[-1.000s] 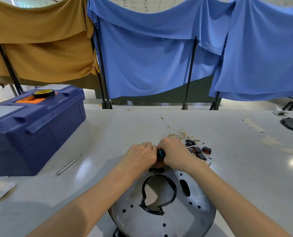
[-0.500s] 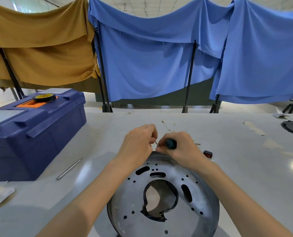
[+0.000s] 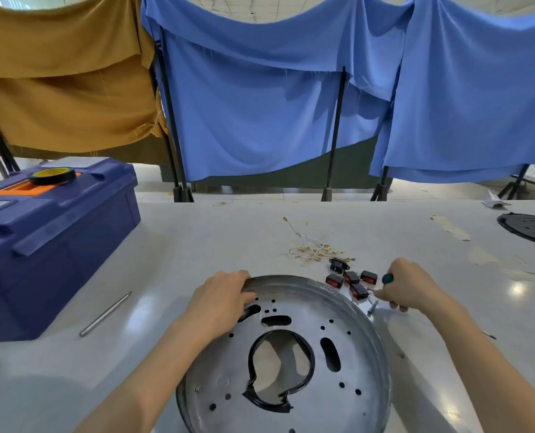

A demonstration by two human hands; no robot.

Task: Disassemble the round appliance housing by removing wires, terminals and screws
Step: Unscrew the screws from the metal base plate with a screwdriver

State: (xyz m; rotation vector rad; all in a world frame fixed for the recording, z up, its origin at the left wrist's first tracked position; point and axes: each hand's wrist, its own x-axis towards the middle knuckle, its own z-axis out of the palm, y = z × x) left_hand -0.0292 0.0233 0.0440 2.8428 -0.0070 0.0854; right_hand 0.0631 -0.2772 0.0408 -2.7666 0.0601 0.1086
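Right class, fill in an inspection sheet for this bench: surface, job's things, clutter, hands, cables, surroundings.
Surface: pale table, stained patches at the right.
Job's things: round housing on the table; switches and a loose screw beside it.
Clutter: toolbox with tape roll on top; rod; disc; paper scrap.
Hands: left hand grips the housing rim; right hand holds a screwdriver.
Cables: loose wires with terminals, heaped beyond the switches.
Surroundings: blue and mustard drapes on stands.

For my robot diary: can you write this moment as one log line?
left hand: grips housing rim | right hand: holds screwdriver beside housing | on table: switches, wires
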